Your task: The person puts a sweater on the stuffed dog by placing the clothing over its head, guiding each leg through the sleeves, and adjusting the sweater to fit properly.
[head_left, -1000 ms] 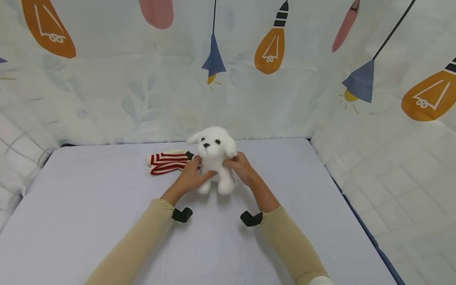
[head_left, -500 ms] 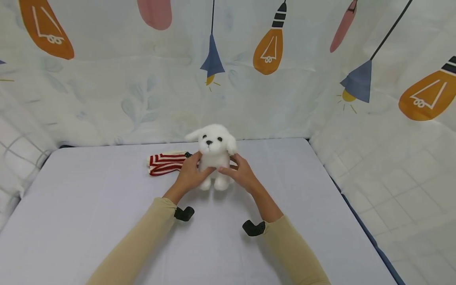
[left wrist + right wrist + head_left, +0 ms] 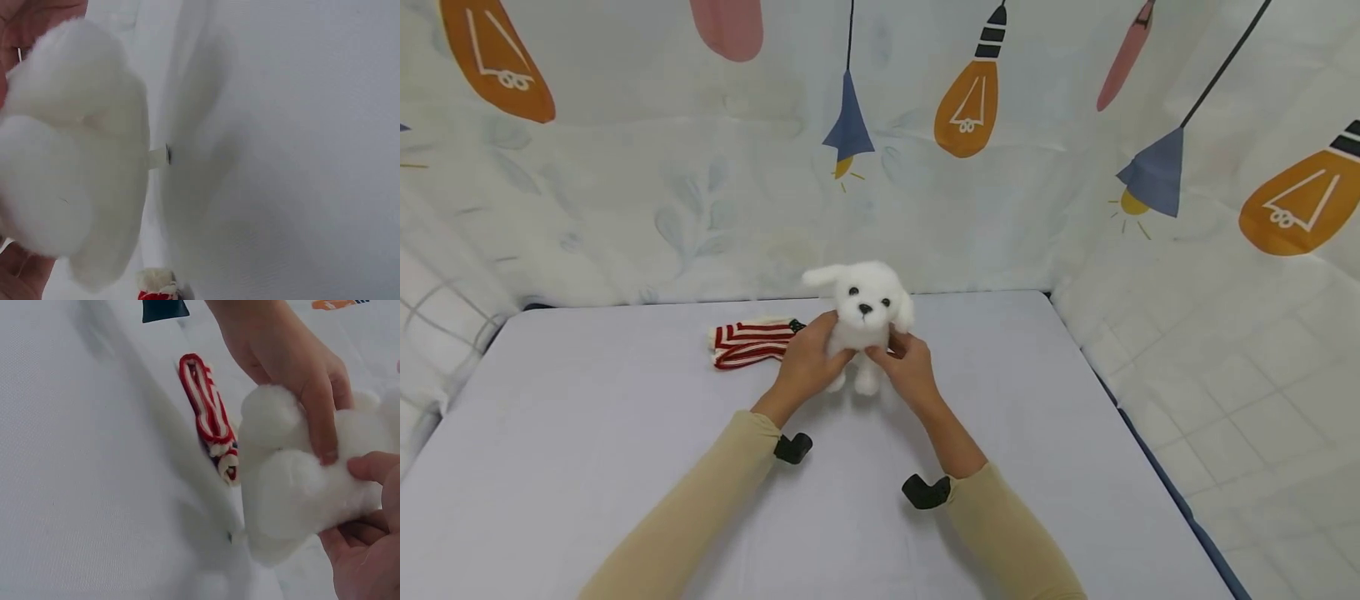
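Observation:
A white plush dog (image 3: 871, 287) with floppy ears and dark eyes faces me near the back of the table. My left hand (image 3: 808, 358) grips its body from the left, thumb across the chest. From the other side my right hand (image 3: 913, 371) holds it, with the thumb in front too. In the right wrist view both thumbs press into the fur of the plush dog (image 3: 287, 487). A small tag (image 3: 159, 157) sticks out from its underside, and its shadow lies apart from it on the table. Fingers behind the body are mostly hidden.
A folded red-and-cream striped knit piece (image 3: 748, 343) lies on the table left of the plush dog, close to my left hand. The white-covered table (image 3: 587, 467) ends at a printed fabric wall (image 3: 760, 217) behind. Black wrist mounts (image 3: 927, 492) project inward from both sleeves.
The plush dog has shifted slightly right and its head now leans and turns right. My right hand has re-gripped, its thumb moving in to the chest. The striped knit piece has stayed put.

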